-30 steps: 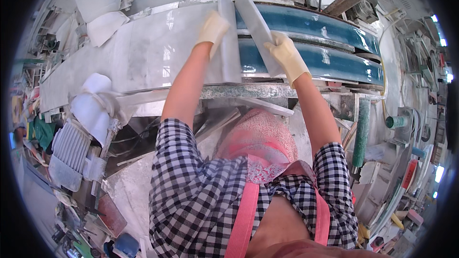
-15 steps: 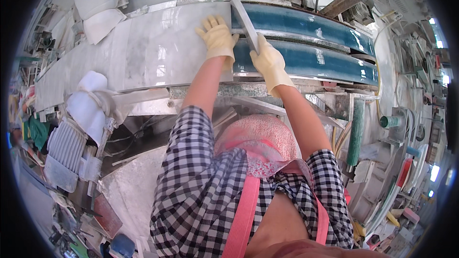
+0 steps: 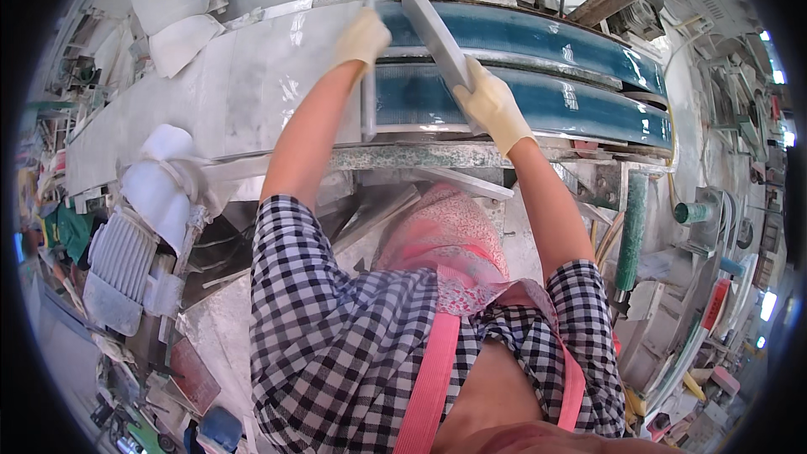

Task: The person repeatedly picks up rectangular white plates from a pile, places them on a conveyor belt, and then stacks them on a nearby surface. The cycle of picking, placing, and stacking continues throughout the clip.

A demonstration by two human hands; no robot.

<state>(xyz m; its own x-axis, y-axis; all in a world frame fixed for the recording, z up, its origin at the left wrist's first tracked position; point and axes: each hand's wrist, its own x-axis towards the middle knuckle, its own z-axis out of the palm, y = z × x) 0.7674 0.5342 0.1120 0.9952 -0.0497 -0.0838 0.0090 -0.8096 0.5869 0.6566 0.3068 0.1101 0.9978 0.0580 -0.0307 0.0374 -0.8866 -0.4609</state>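
My left hand (image 3: pixel 360 39), in a pale glove and blurred, is closed around a thin upright-edged stone strip (image 3: pixel 368 105) at the right end of the marbled white slabs (image 3: pixel 244 92). The strip lies across the two blue ribbed conveyor belts (image 3: pixel 546 97), where the slabs end. My right hand (image 3: pixel 494 107), gloved alike, grips the near part of a long grey-white stone bar (image 3: pixel 437 29). That bar slants over both belts, its far end toward the upper left. Fingertips of both hands are partly hidden.
A pale metal rail (image 3: pixel 420 155) runs along the near side of the belts. At left stands a dusty ribbed motor (image 3: pixel 122 265). Broken white sheets (image 3: pixel 181 21) lean at the far left. A green cylinder (image 3: pixel 632 235) hangs upright at right.
My left hand has moved left from lying spread on the slabs and closed on a strip. The slabs' right end now lies farther left. My right hand has shifted slightly right and nearer with its bar.
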